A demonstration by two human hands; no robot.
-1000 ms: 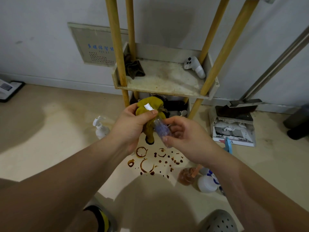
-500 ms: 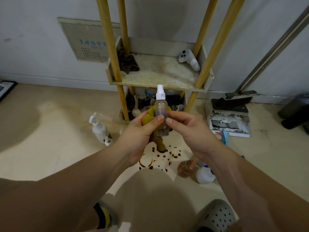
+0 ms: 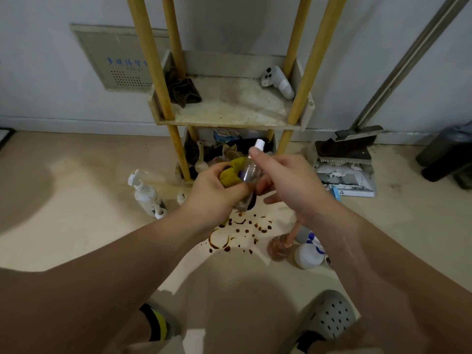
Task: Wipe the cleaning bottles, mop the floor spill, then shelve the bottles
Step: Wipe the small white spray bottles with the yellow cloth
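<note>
Your left hand (image 3: 214, 190) bunches the yellow cloth (image 3: 229, 172) in curled fingers against the small clear spray bottle (image 3: 249, 169). Your right hand (image 3: 288, 182) grips that bottle near its white nozzle (thumb on top), above the brown spill (image 3: 240, 231) and before the shelf (image 3: 229, 108).

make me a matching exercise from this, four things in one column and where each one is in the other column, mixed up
Things
1. small clear plastic spray bottle with white nozzle
2. mustard-yellow cloth
3. white plastic handheld controller
4. white plastic pump bottle

Places
A. standing on the beige floor, left of the wooden-post rack
B. gripped in the left hand
C. lying on the stained upper shelf
D. held in the right hand

Pairs: 1-D, 2-B, 3-C, 4-A
</note>
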